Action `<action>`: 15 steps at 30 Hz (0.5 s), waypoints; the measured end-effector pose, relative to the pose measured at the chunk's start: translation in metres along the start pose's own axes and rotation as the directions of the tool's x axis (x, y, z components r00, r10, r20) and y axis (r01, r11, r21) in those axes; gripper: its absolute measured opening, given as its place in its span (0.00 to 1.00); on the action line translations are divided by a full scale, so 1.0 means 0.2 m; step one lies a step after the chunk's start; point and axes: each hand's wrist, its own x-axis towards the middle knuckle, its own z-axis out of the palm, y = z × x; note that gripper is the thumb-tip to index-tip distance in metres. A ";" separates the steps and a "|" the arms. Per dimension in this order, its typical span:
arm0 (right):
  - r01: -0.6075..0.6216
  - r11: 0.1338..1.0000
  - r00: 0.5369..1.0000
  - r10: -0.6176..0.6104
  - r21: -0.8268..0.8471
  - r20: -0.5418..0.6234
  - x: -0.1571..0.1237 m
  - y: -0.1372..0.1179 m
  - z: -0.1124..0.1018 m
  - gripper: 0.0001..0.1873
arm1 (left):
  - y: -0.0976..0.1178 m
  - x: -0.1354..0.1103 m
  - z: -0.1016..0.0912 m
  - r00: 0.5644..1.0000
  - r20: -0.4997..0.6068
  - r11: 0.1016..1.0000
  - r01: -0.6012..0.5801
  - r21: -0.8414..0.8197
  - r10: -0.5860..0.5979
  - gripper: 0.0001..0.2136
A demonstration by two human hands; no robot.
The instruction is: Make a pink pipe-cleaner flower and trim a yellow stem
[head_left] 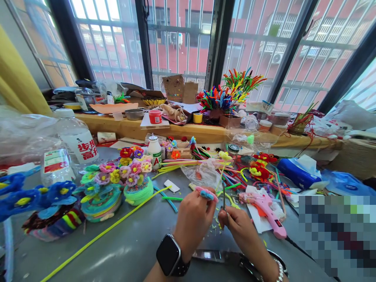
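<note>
A small fuzzy piece [206,193], pink with light blue, sits slantwise at the top of the left hand [192,219]. Just beside it, a thin grey metal tool [224,196] stands nearly upright, pinched in the right hand [239,224].

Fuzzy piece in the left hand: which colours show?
The fuzzy piece shows pink and light blue, head view.

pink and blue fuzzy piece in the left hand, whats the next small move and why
Probably bring the slim metal tool in the right hand to the pink and blue fuzzy piece in the left hand: they appear close but apart, and yellow scraps on the table below hint at trimming.
</note>
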 end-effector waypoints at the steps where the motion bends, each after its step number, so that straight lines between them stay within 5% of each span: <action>1: 0.003 1.000 1.000 -0.003 0.019 0.005 0.00 0.00 0.00 0.35 | 0.00 0.00 0.00 1.000 0.000 1.000 0.006 -0.001 -0.006 0.05; 15: 0.038 0.996 0.997 -0.043 0.077 0.063 -0.02 -0.02 -0.02 0.32 | 0.01 0.00 -0.01 0.996 0.073 0.997 -0.039 -0.062 0.043 0.06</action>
